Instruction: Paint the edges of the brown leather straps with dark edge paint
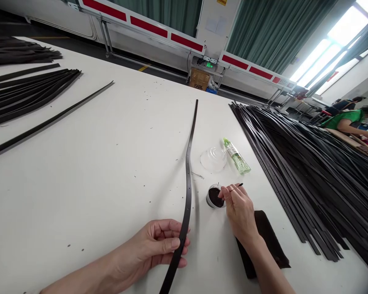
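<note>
My left hand (159, 247) pinches a long black strap (188, 183) with small holes along it, thumb on top and fingers beneath. The strap curves away over the white table, its far end pointing to the back. My right hand (239, 206) is closed round a thin tool (241, 185); only its dark end shows, and the working tip is hidden. This hand is at the rim of a small white cup (209, 200) holding dark brown or black paste or liquid. Under my right forearm lies a dark cloth or leather piece (268, 237).
A clear plastic lid (214, 159) and a green-labelled glue bottle (236, 156) lie beyond the cup. Many black straps (294, 171) are piled on the right. More straps (27, 96) lie at left on the table (110, 188). A person in green (345, 119) sits far right.
</note>
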Demonstrator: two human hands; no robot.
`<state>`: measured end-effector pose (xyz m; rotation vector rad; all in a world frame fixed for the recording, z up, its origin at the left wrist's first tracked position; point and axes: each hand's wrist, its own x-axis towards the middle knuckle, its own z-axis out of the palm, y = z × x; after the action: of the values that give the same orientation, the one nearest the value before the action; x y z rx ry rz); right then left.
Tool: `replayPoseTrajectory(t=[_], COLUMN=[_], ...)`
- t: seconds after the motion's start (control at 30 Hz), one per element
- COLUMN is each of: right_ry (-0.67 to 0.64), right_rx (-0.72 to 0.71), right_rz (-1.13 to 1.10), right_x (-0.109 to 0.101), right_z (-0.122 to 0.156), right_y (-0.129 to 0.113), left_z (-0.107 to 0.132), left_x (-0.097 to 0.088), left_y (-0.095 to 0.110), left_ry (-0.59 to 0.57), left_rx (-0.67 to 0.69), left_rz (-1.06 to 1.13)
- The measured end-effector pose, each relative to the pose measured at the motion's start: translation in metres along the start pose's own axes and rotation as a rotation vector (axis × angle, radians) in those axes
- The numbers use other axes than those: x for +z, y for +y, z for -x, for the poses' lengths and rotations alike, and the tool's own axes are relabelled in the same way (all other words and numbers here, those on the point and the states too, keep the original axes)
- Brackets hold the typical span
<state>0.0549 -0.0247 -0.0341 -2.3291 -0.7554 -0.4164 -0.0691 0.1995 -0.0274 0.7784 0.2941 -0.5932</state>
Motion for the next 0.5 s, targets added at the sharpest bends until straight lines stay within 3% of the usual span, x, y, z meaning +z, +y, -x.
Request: replayPoseTrajectory(t=[0.3,0.5], right_ry=[-0.006,0.133], right_rx=[0.026,0.218], right_rz=[-0.033,-0.178], right_x=[0.0,-0.015], right_z=[-0.001,0.003], right_y=[-0.003,-0.015], left_z=[0.0,0.0], left_x=[0.0,-0.001], left_y=[0.001,-0.001], left_ry=[0.002,0.005], left_rx=[-0.004,0.019], left_rz=[0.0,-0.009])
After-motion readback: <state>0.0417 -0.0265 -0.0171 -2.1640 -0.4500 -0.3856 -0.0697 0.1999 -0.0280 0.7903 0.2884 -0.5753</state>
